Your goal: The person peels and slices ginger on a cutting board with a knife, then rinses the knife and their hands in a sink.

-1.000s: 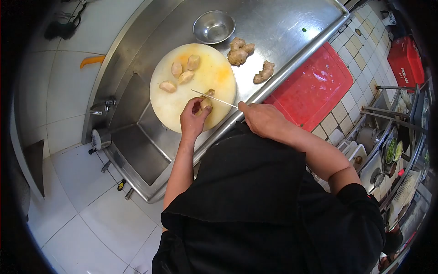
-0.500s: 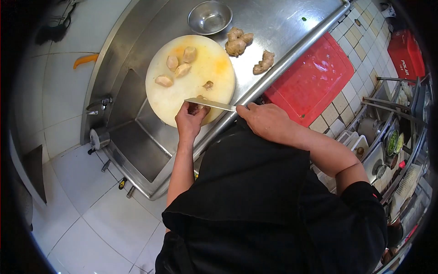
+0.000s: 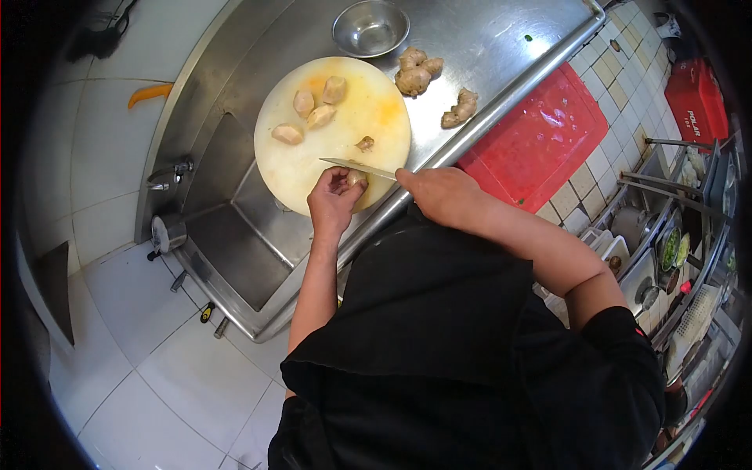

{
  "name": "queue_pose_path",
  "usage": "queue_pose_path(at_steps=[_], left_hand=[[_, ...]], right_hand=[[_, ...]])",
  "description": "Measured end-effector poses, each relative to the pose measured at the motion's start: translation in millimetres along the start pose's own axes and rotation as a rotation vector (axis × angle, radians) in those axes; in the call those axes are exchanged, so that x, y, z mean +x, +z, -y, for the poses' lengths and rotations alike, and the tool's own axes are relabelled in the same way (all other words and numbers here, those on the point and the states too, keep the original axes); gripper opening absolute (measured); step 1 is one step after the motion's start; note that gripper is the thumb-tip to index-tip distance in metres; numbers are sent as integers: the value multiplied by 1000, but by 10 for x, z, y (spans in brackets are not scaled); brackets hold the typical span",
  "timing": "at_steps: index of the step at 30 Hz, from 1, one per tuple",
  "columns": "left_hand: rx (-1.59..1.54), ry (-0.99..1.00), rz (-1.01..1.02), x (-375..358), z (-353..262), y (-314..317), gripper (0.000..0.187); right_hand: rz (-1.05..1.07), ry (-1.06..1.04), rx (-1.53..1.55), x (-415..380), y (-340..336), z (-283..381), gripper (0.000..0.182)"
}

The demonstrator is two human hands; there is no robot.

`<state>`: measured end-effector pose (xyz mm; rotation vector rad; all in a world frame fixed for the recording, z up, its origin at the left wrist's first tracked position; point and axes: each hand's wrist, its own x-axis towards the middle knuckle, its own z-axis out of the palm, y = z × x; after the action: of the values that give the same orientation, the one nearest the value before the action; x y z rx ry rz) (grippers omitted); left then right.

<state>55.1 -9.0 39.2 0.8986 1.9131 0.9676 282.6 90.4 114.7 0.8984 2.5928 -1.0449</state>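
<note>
My right hand (image 3: 445,196) grips a kitchen knife (image 3: 358,166) by its handle, with the blade reaching left over the near part of a round white cutting board (image 3: 288,170). Just below the blade, my left hand (image 3: 332,207) has its fingers closed on a piece of ginger (image 3: 357,179), partly hidden by the fingers and the knife. Several peeled pieces, one of them a pale ginger piece (image 3: 287,134), lie on the board's far left. A small brown ginger scrap (image 3: 365,143) sits beyond the blade. Two unpeeled roots, a large ginger root (image 3: 417,72) and a smaller ginger root (image 3: 460,108), rest right of the board.
A metal bowl (image 3: 370,29) stands on the steel counter (image 3: 501,23) behind the board. At left is a sink basin (image 3: 227,251) with a tap (image 3: 171,176). A red board (image 3: 540,141) lies beyond the counter's edge rail. Racks with containers stand at far right.
The knife blade has turned slightly, its edge shifting over the ginger, and my left fingers have moved a little on the piece. The whole view has shifted slightly.
</note>
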Motion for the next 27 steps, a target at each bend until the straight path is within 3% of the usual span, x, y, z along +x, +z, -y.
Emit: queue_pose_path(at_steps=[5, 7, 8, 10, 11, 13, 20, 22, 27], left_hand=[[114, 100, 49, -43, -53, -107, 34], [453, 275, 86, -74, -145, -242, 32], [455, 268, 81, -73, -121, -297, 32], [566, 515, 64, -77, -89, -368, 29], [568, 510, 64, -98, -79, -367, 29], [397, 265, 98, -158, -124, -348, 27], [283, 276, -1, -254, 278, -286, 24], [97, 273, -101, -285, 340, -209, 23], [108, 273, -193, -311, 403, -93, 26]], right_hand=[[2, 25, 46, 78, -15, -155, 25], [-19, 88, 141, 7, 20, -189, 21], [-13, 82, 142, -30, 36, -202, 21], [-50, 94, 187, -114, 63, -224, 20], [-46, 92, 190, -148, 72, -222, 20], [-69, 54, 193, -207, 87, -198, 19], [-84, -21, 126, -314, 113, -76, 17], [-80, -40, 104, -329, 125, -70, 17], [-64, -65, 7, -374, 56, -2, 19]])
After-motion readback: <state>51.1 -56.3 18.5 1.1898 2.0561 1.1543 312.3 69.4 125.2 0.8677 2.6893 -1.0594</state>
